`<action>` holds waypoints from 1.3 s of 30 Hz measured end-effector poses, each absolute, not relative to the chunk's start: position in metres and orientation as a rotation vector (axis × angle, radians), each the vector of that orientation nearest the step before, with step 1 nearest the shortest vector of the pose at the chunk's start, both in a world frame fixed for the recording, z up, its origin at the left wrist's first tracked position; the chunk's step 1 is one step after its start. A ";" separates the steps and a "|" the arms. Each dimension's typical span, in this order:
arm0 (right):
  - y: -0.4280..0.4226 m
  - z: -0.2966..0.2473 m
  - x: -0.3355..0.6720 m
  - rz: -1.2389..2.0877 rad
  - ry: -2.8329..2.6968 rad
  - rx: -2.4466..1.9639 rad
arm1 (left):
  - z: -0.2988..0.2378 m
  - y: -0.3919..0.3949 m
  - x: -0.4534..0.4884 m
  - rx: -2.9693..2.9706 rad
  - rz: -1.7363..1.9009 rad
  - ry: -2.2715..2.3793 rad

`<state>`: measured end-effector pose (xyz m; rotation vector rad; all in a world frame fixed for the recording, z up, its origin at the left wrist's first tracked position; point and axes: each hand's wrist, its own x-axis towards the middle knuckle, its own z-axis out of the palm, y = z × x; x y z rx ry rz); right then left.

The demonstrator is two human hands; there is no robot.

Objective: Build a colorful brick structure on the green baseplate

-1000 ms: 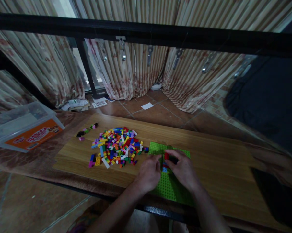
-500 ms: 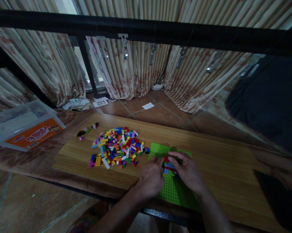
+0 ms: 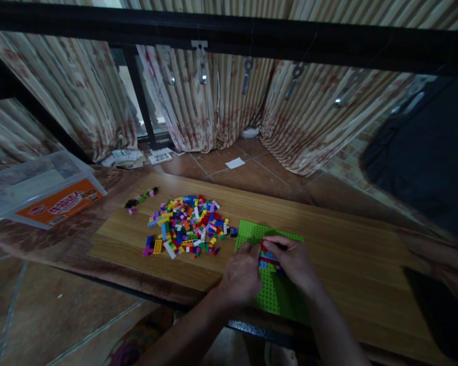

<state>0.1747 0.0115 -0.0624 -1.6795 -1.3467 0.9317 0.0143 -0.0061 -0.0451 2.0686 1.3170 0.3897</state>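
Observation:
A bright green studded baseplate (image 3: 270, 299) lies on the wooden board. On its middle stands a small build of toy bricks (image 3: 265, 262), light blue with a red strip across it. My right hand (image 3: 296, 262) reaches in from the right, thumb and fingers pinching a red brick (image 3: 264, 245) at the far end of the build. My left hand (image 3: 241, 272) is closed against the build's left side, fingers curled; what its fingertips grip is hidden. To the left spreads a heap of loose coloured bricks (image 3: 192, 229).
Left on the cloth stands a clear plastic box (image 3: 46, 178) with an orange label. A few bricks (image 3: 141, 198) lie apart near the wooden board's (image 3: 328, 229) far left corner. A dark flat object (image 3: 438, 310) lies at right. A black bar (image 3: 229, 33) crosses above.
My right fingers have closed further over the red brick, covering more of it. My left hand stays beside the build. The whole view has shifted slightly.

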 end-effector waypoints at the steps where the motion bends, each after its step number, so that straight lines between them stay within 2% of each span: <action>1: 0.012 -0.062 0.175 0.932 -1.351 -1.691 | -0.045 -0.007 0.015 2.068 0.378 1.321; 17: 0.017 -0.065 0.185 0.932 -1.456 -1.751 | -0.036 -0.015 0.016 2.054 0.408 1.394; 26: 0.012 -0.049 0.162 0.604 -1.307 -1.753 | -0.022 -0.004 0.005 1.886 0.720 1.428; 30: 0.011 -0.040 0.135 0.578 -1.341 -1.729 | -0.013 0.000 -0.007 1.741 0.948 1.398; 39: 0.063 -0.037 0.077 0.549 -1.865 -1.546 | 0.008 0.024 -0.051 1.017 1.405 1.028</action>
